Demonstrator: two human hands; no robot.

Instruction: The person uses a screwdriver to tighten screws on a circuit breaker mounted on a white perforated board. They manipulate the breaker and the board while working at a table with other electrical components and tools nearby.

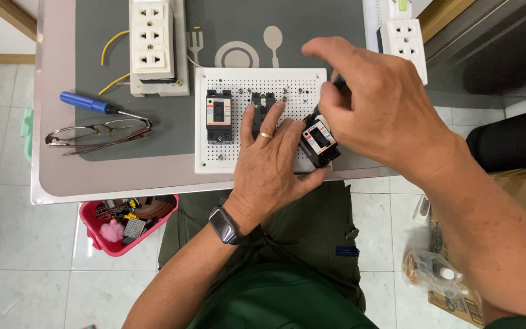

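on the white perforated plastic board (229, 159), head view: left hand (270, 163) lies flat, fingers spread, pressing the board beside a loose black breaker with a white-and-red label (319, 142). breaker is tilted, long axis diagonal, at the board's right edge, touching the left thumb side. right hand (372, 100) hovers directly above it, fingertips pinched on a small dark tool, partly hidden. right hand is nearer.
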